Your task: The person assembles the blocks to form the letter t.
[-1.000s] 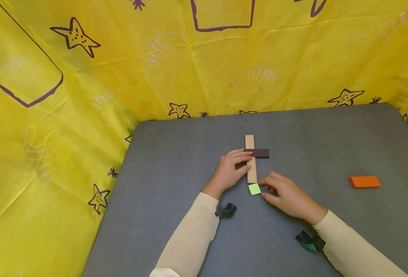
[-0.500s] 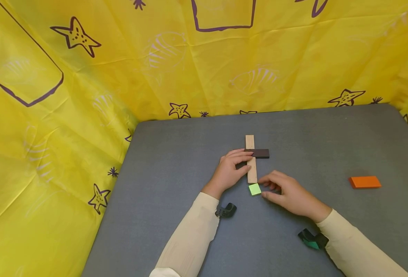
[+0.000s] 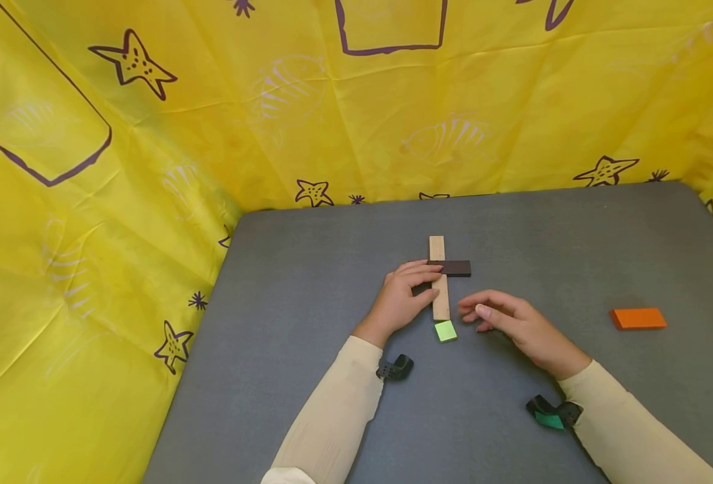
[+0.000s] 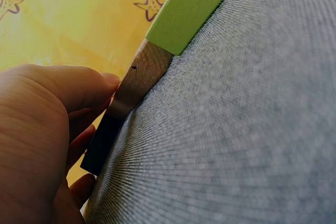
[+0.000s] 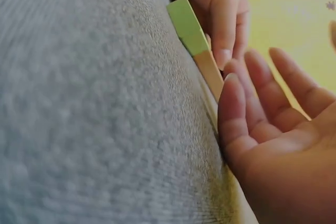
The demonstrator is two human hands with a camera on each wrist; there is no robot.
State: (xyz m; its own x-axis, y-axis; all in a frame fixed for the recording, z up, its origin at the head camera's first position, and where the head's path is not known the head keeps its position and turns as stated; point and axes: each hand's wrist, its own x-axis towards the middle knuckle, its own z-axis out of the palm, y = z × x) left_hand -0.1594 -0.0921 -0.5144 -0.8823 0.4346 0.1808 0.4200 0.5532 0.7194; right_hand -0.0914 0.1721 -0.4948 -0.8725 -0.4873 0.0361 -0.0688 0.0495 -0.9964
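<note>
In the head view, two light wooden blocks, a far one and a near one, lie in line on the grey table with a dark brown block crosswise between them. A light green block sits at the near end of this line, slightly turned. My left hand rests on the dark block and the near wooden block, fingers extended and thumb on the wood. Just right of the green block, my right hand hovers with loosely bent fingers and holds nothing. The left wrist view shows the green block meeting the wooden one.
An orange block lies apart on the right side of the table. A yellow printed cloth hangs along the back and left side. Each wrist carries a black camera mount.
My right hand has drawn away from the green block, moving a little to the right, and its thumb has closed toward the fingers. The left hand and the blocks stay put.
</note>
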